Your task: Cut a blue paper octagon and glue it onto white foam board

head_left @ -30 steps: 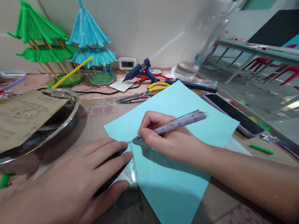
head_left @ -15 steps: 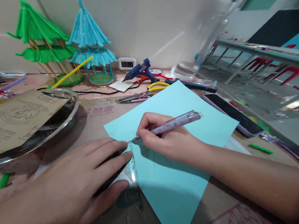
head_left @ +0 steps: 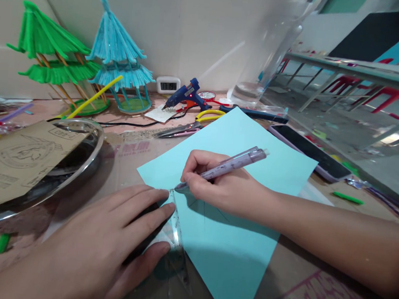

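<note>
Head view: right hand [head_left: 217, 187] grip clenched on slim lilac pen [head_left: 223, 167]; left hand [head_left: 111, 239] flat, released, pressing clear plastic ruler [head_left: 175, 227] onto smooth cyan paper [head_left: 233, 256].

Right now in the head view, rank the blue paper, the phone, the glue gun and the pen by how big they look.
1. blue paper
2. phone
3. pen, though nearness to the camera may flatter it
4. glue gun, farthest back, so unsure
</note>
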`<action>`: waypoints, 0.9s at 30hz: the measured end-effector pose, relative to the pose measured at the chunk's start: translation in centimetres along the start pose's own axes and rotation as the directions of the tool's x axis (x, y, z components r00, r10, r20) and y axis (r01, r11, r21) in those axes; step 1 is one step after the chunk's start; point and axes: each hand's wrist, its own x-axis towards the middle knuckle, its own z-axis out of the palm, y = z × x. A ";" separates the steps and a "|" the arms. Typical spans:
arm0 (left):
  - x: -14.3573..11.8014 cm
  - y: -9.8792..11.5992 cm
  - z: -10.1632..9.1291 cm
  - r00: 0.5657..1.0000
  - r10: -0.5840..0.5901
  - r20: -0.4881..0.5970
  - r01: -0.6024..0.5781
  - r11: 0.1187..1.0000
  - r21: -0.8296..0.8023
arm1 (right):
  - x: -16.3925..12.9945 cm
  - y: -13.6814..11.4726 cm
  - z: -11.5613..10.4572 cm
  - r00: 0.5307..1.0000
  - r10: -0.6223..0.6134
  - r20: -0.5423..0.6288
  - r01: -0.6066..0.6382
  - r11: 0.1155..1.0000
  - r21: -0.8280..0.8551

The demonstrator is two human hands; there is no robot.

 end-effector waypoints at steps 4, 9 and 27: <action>-0.1 0.0 0.0 1.000 -0.014 0.006 0.014 1.000 -0.004 | 0.0 0.1 0.0 1.000 0.003 0.004 -0.003 1.000 0.006; -0.2 -0.1 0.0 1.000 -0.001 -0.002 0.001 1.000 0.009 | 0.0 0.0 0.0 1.000 0.013 0.007 -0.013 1.000 0.005; -0.3 -0.1 0.1 1.000 -0.018 0.021 0.018 1.000 -0.001 | 0.0 0.2 0.0 1.000 0.007 0.003 -0.007 0.999 0.035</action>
